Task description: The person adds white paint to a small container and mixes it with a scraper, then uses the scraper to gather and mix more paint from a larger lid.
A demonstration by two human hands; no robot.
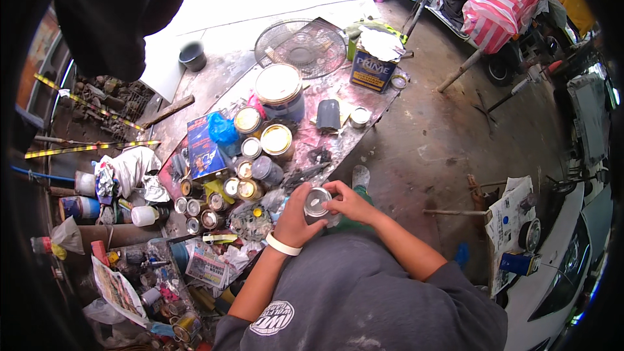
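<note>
Close in front of my body I hold a small round metal can (316, 202), its silvery top facing up. My left hand (294, 220) is wrapped round its left side, with a white band on the wrist. From the right, my right hand (350, 204) grips the rim, its fingertips at the edge of the top. Whether that top is a lid or the can's inside, I cannot tell. Just left of my left hand lies a plastic-wrapped bundle (250, 221). Beyond it stand several small paint cans, among them one with a yellowish top (249, 189).
A large paint can (279, 88), a black fan grille (300, 47) and a dark blue rectangular tin (372, 71) stand on the stained table (250, 68). Cluttered tins and newspaper (207, 265) lie at the lower left. A white car (552, 266) is at right.
</note>
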